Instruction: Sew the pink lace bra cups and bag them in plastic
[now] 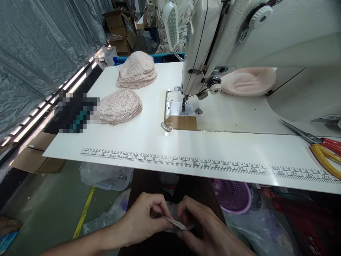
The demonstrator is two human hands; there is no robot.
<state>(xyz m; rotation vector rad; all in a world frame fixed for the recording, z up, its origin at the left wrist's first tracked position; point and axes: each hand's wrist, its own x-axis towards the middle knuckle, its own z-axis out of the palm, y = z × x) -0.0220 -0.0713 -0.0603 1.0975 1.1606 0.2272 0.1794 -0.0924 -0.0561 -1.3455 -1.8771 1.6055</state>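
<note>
Below the table edge, over the lap, my left hand (149,218) pinches one end of a small pale piece of fabric (176,223), seen nearly edge-on. My right hand (198,224) has its thumb and fingers closed at the other end of the same piece. Part of the fabric is hidden by the fingers. On the white table (112,140), two stacks of beige lace pieces lie left of the needle: a farther stack (137,71) and a nearer stack (119,106). The sewing machine (198,46) stands above its needle plate (177,108).
Scissors (317,142) with red and yellow handles lie at the right, near a printed ruler (207,165). Pale pink padded cups (249,81) sit behind the machine head. Under the table are a purple basket (231,197) and a clear plastic bin (106,176). Someone in patterned clothing is beyond.
</note>
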